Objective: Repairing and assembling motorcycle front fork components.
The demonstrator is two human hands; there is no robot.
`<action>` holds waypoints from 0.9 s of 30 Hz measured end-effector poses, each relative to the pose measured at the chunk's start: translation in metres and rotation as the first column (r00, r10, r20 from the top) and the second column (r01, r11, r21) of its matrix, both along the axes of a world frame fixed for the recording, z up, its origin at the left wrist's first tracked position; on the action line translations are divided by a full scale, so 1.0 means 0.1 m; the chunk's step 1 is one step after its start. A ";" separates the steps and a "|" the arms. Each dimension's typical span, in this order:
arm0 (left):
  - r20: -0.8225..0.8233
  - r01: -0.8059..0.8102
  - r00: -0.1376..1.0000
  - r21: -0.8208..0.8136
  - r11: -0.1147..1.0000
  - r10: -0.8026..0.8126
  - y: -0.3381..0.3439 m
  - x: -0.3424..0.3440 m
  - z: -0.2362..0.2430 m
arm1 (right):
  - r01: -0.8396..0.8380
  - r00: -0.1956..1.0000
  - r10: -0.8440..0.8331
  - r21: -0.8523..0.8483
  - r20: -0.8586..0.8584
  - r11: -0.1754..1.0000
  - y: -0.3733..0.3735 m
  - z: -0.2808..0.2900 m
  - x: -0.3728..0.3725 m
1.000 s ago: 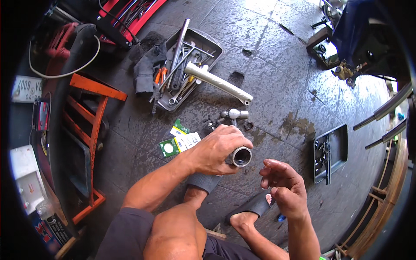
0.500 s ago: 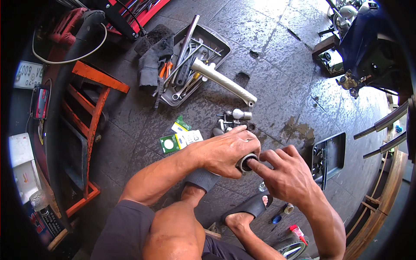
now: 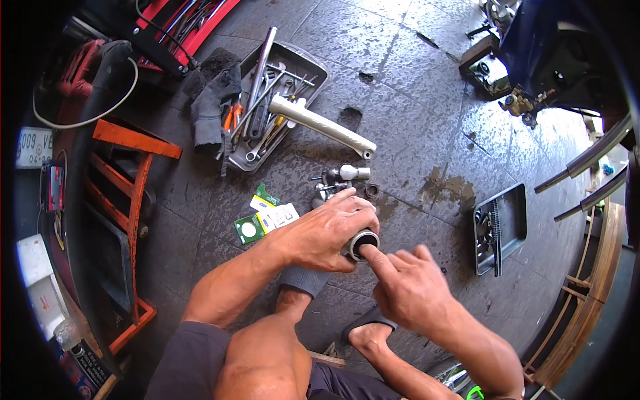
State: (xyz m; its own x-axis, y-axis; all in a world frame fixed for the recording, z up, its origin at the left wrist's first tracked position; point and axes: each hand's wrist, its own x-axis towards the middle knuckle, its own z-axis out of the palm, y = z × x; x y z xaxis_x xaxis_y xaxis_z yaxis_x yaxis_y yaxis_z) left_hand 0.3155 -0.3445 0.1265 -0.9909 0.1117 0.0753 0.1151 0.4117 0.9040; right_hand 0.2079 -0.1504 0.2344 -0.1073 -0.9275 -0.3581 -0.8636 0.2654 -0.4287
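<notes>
Silver-grey metal is forming the rim of the open-ended tube (image 3: 352,249) that I am holding above the dark tiled floor (image 3: 420,153), just beyond my left sandal (image 3: 307,280). My left hand (image 3: 330,230) is clamping around the tube near its mouth, which is facing back toward me. My right hand (image 3: 413,287) is no longer hanging apart with its fingers loosely spread, as it was a second ago; its index finger is now pointing into the mouth, the fingertip meeting the dark bore. How deep it is going, and whether the curled fingers behind it are gripping anything, I cannot tell. In my judgement, this change is turning the work toward the inside of the tube, my left hand steadying it while my right is feeling or working at the inner wall. Beyond my left hand, a ball-peen hammer (image 3: 355,173) is lying with a small dark ring (image 3: 372,191) just beside it; a green-and-white carton (image 3: 249,230) is lying to the left. Farther out, a silver fork leg (image 3: 323,125) is overlapping the edge of a tool tray (image 3: 317,67), and a smaller tray (image 3: 514,217) is sitting well apart at right.
</notes>
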 end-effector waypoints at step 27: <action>-0.276 -0.494 0.849 -0.107 0.863 0.452 0.39 0.15 -0.17 | 0.606 -0.488 -0.405 0.634 0.773 0.480 0.03 0.01 0.47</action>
State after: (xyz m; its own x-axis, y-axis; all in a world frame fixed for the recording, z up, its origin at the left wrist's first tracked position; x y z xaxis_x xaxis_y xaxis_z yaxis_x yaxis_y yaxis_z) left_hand 0.3301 -0.3052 0.1094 -0.8818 -0.3339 0.3331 0.0658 0.6123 0.7879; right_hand 0.2550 -0.1471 0.2358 -0.2852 -0.6801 -0.6753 0.8514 0.1439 -0.5044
